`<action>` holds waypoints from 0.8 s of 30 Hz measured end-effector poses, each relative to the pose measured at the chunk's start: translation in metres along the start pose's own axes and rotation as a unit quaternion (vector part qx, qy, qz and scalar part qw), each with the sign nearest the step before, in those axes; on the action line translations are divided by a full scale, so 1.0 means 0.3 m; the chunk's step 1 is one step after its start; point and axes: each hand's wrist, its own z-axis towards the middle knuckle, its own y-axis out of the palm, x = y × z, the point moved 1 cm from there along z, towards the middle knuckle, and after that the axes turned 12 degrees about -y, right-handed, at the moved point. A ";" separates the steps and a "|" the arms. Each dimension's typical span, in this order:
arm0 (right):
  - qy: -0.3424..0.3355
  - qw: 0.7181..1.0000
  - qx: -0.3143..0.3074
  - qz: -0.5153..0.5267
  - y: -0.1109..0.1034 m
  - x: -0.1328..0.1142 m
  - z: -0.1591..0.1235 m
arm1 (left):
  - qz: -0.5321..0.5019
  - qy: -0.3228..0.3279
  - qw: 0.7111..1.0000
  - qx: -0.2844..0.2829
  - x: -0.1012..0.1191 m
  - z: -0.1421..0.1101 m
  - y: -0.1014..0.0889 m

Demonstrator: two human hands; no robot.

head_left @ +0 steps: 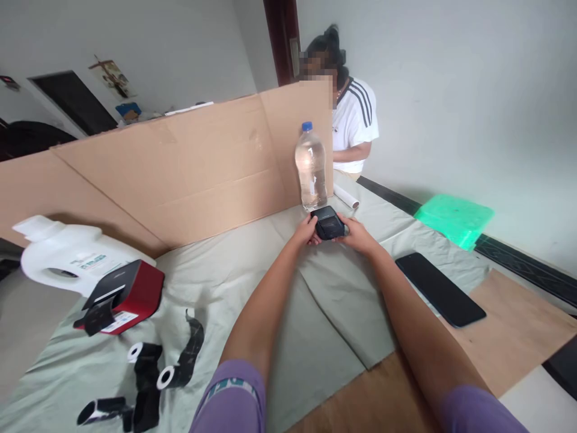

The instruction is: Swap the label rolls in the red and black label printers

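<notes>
Far out in front of me, both arms reach to a small black box-shaped device (329,222) with rounded corners. My left hand (308,230) grips its left side, thumb on top and fingers curled beneath. On its right side, my right hand (357,232) closes around the edge. I cannot make out exactly what kind of device it is. Just behind it stands an upright clear bottle (311,165) of liquid with a blue cap.
A cardboard panel (216,162) stands along the back; beyond it sits a person (356,120) in white. At left are a white jug (76,252), a red-and-black box-shaped machine (144,291) and black rolls (146,373). A phone (439,288) and green bundle (453,218) lie at right.
</notes>
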 end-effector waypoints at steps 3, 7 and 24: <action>0.049 0.999 -0.005 -0.007 -0.023 0.062 -0.022 | 0.003 -0.006 1.000 -0.010 0.012 0.064 0.069; 0.081 0.997 -0.005 -0.005 -0.007 0.092 -0.027 | 0.000 -0.010 1.000 -0.008 0.017 0.098 0.102; 0.124 0.917 0.346 -0.155 -0.106 -0.132 0.038 | -0.074 0.103 0.909 0.396 -0.499 -0.893 -0.803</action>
